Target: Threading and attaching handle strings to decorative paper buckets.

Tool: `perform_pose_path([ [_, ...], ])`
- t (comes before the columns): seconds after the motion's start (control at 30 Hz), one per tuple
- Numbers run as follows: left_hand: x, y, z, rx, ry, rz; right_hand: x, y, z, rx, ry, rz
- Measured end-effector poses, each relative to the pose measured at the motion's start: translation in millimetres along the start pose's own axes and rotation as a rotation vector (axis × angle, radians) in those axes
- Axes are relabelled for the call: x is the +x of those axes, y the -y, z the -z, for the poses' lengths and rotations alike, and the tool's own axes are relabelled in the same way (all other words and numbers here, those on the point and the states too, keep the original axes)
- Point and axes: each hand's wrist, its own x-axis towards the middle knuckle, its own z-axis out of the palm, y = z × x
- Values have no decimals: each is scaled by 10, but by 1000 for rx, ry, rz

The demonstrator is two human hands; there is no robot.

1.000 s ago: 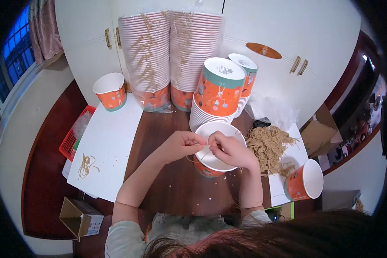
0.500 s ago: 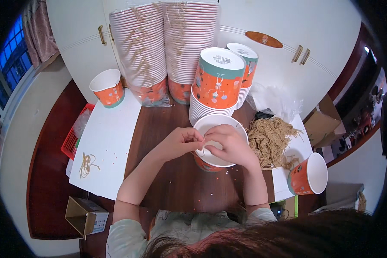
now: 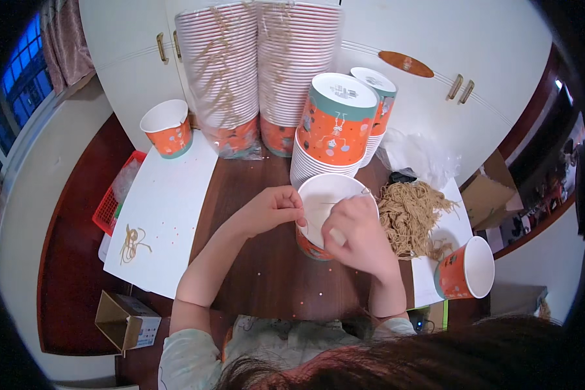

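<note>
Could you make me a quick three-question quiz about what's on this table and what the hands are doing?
1. True or false: both hands, left hand and right hand, are at the white-lined orange paper cup.
2. The pile of tan string lies on which side of that cup? A person's left, B person's right.
3. Fill in: the paper cup at the table's right edge lies on its ____.

Key: 1 true; 2 B; 3 side.

Both hands raised mid-frame, left hand (image 3: 273,209) curled, right hand (image 3: 356,235) pinching.
</note>
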Motion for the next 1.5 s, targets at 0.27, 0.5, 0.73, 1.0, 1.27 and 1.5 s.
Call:
perform_pose_path([
  [0.27,-45,-48,-33,257,-10,-15,32,60,-207,79,109,17],
  [0.5,-51,52,-78,313,-44,-132,77,-41,-356,223,9,-143],
  [0.73,-89,-56,-63,302,-140,-37,71,-73,-407,178,-34,-151],
  [1.0,-205,-229,-126,956,-6,6,58,-153,-392,292,-23,-215],
  [1.27,-241,-194,-218,1219,-150,-53,54,-138,-353,286,2,-217],
  [1.5,-211,-228,-237,916,-287,-270,43,-152,-381,358,11,-229],
])
